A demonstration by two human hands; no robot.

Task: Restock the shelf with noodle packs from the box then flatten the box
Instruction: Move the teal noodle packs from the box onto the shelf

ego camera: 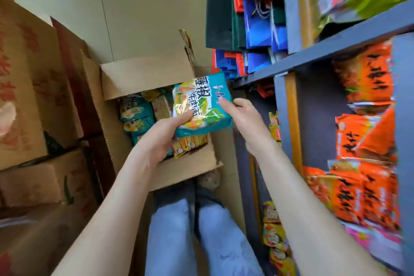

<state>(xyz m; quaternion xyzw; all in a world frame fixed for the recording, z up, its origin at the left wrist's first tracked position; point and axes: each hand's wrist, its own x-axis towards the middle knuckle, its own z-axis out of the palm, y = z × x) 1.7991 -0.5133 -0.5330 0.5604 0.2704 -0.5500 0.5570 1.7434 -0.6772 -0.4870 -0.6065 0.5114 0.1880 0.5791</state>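
Noodle pack (pixel 201 105): teal wrapper, yellow-green dish photo, large dark characters on white, glossy, lying slightly tilted. Held above open cardboard box (pixel 143 78), just beside grey shelf (pixel 336 49). Count: one pack in hands. Left hand (pixel 161 136) grips lower left corner, thumb on front, fingers underneath. Right hand (pixel 242 114) pinches right edge, thumb on front, fingers curled behind. Packs in box (pixel 134 116): at least four showing, rest hidden. Orange packs (pixel 367 78) on shelf: three stacks, blurred.
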